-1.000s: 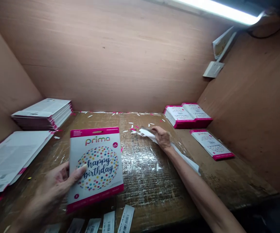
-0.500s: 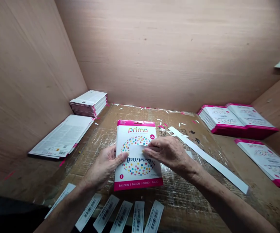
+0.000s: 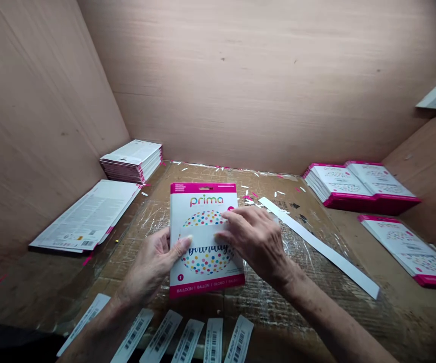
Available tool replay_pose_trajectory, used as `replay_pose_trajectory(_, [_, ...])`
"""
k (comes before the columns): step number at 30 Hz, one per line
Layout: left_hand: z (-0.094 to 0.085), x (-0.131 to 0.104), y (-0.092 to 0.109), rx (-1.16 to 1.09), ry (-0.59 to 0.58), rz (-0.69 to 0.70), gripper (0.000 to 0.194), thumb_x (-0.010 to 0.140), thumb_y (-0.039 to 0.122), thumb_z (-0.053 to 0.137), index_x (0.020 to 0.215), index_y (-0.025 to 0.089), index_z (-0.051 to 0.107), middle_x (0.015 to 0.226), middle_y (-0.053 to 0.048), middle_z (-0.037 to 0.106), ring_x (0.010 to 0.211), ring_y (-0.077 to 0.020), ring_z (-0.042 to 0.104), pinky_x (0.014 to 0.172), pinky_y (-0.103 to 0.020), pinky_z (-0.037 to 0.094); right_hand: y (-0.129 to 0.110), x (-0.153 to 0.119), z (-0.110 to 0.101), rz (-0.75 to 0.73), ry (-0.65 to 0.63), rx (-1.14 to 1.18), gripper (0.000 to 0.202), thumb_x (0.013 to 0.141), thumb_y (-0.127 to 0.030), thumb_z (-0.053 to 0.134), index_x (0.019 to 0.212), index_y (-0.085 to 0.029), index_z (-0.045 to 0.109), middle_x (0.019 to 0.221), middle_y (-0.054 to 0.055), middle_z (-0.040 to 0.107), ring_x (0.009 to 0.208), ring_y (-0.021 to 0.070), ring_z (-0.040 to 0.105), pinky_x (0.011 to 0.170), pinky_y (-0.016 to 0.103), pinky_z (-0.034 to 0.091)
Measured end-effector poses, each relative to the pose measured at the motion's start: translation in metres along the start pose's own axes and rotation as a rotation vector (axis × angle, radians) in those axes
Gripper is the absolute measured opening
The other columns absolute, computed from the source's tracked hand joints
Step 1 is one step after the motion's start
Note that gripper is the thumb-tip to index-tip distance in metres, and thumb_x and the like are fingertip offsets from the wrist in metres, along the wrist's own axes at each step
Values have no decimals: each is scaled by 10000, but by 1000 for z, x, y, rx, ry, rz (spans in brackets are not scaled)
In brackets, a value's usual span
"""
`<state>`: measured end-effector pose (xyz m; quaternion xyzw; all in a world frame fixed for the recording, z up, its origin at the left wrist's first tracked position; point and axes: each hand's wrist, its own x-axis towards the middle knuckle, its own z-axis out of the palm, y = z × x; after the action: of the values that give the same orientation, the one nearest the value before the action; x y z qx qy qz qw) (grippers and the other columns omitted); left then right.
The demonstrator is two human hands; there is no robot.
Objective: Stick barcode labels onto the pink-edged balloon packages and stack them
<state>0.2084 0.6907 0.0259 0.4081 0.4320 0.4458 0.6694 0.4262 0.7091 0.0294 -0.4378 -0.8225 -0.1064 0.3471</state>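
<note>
A white and pink balloon packet (image 3: 207, 267) is held upright over the middle of the table, its "prima" front facing me. My left hand (image 3: 153, 264) grips its left edge, thumb on the front. My right hand (image 3: 254, 237) pinches a blank white label (image 3: 204, 235) that lies across the packet's front, over the upper part of the printed lettering. The label's right end is hidden behind my right fingers. Several barcode labels (image 3: 213, 339) hang fanned out along the near table edge, below the packet.
A packet stack (image 3: 132, 156) stands at the back left, with more packets (image 3: 85, 217) face down before it. Pink-edged packet piles (image 3: 354, 184) and another packet group (image 3: 407, 247) lie at the right. A long white strip (image 3: 320, 247) crosses the cardboard surface (image 3: 271, 302), near small paper scraps.
The packet and both hands have shifted slightly left in view. My right fingers have spread a little over the label. The surroundings have also shifted left a little.
</note>
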Motion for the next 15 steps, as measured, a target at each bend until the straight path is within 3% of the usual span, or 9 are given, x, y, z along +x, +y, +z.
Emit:
replay_pose_trajectory(3, [1, -2, 0, -26, 38, 14, 492, 745, 332, 772, 1125, 101, 562, 1043, -137, 748, 881, -302, 725, 712, -402, 621, 3, -26, -2, 55, 233, -128, 266, 845, -450, 659, 982, -222, 669, 914, 76, 690, 886, 231, 614, 818, 357, 433])
replay_pose_trajectory(5, [3, -3, -1, -12, 56, 12, 488, 732, 339, 783, 1109, 111, 573, 1022, -123, 755, 868, -302, 728, 692, -399, 628, 4, -41, -2, 129, 225, -129, 261, 835, -476, 659, 873, -217, 671, 775, 50, 689, 723, 201, 618, 710, 330, 437])
replay_pose_trajectory(7, [5, -3, -4, 22, 68, 22, 477, 726, 347, 785, 1099, 122, 590, 988, -106, 765, 851, -297, 731, 676, -388, 631, 4, -50, -1, 218, 168, -34, 287, 867, -487, 612, 871, -209, 683, 766, 52, 710, 672, 193, 628, 660, 323, 439])
replay_pose_trajectory(11, [8, -3, -9, 104, 86, 72, 455, 732, 384, 768, 1087, 140, 625, 964, -84, 773, 862, -294, 729, 673, -356, 628, 0, -51, -4, 461, 76, 360, 325, 910, -450, 561, 1058, -195, 699, 972, 89, 734, 850, 232, 674, 715, 340, 498])
replay_pose_trajectory(15, [9, -3, -14, 211, 97, 133, 468, 731, 406, 760, 1105, 157, 630, 994, -78, 770, 897, -291, 720, 679, -324, 619, -5, -43, -7, 682, -83, 1006, 312, 871, -469, 596, 943, -200, 737, 862, 44, 739, 801, 205, 688, 691, 334, 558])
